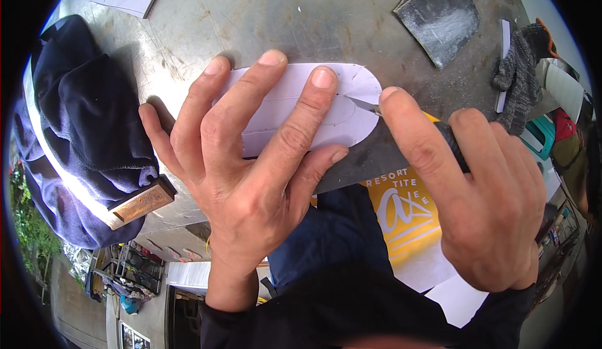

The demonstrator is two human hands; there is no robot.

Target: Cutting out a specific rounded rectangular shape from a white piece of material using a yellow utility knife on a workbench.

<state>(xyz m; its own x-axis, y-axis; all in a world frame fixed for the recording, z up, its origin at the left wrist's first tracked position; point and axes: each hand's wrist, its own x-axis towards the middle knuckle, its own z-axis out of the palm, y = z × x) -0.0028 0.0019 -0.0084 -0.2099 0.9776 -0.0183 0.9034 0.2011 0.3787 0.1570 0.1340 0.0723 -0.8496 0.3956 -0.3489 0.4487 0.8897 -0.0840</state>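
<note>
My left hand [241, 180] lies with fingers spread over a long white paper piece [359, 84] with a rounded end and an outline drawn inside it. Its fingertips press the paper against a dark flat sheet [351, 166] on the table. A slit runs in from the rounded end along the drawn line. Wrapped in my right hand [486, 198] is a utility knife [456, 147] with a black and yellow body. My index finger stretches along its top. The blade tip is at the paper's rounded end, partly hidden by that finger.
Dark blue cloth [88, 117] is bunched at the left beside a small wooden block [145, 203]. On the scuffed metal table [269, 20] lie a worn dark abrasive sheet [439, 23] and a grey knit glove [525, 67]. Below the edge is a yellow-and-white printed item [411, 242].
</note>
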